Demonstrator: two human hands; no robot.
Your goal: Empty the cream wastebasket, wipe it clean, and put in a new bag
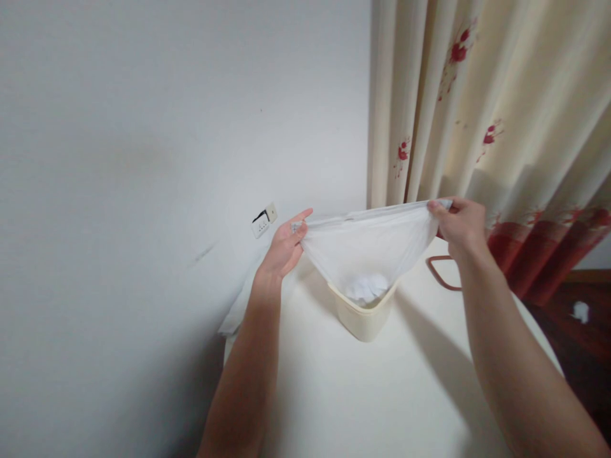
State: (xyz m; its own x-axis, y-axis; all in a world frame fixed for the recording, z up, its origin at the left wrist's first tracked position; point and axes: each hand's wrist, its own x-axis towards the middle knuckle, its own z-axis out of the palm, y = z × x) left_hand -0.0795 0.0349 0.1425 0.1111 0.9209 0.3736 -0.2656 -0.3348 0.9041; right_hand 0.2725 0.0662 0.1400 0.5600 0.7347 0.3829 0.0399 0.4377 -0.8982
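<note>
- Wall (pixel 167 127) on the left, patterned curtain (pixel 477 95) on the right; background only, neither touched.
- White worktop (pixel 334 394) below, curved edge on the right; carries everything that matters here.
- White bag (pixel 372 245), thin and slightly see-through: raised above the worktop, strung between both hands. Top edge near taut, right end a bit higher in view. Middle sags and narrows down to the container.
- Step in hand, my read: bag mouth being held spread over the container. A next move would call for both corners kept pinched, even pull left and right, light force. Film looks thin; a hard tug could tear it or tip the container.
- Cream container (pixel 365 324): upright on the worktop, a rounded corner facing the camera, below and between the hands, touched by neither. Bag meets its rim; how deep it goes inside, can't tell.
- Right hand (pixel 461 222): gripping the bag's right corner, thumb on top, fingers curled under.
- Left hand (pixel 285 245): pinching the left corner by the thumb, index finger sticking out past it. Bag lies directly to its right.
- Crumpled white material (pixel 367 287) inside the container, under the sag. Bag film or separate contents, can't tell.
- Socket plate (pixel 260 225) on the wall, beyond the left hand.
</note>
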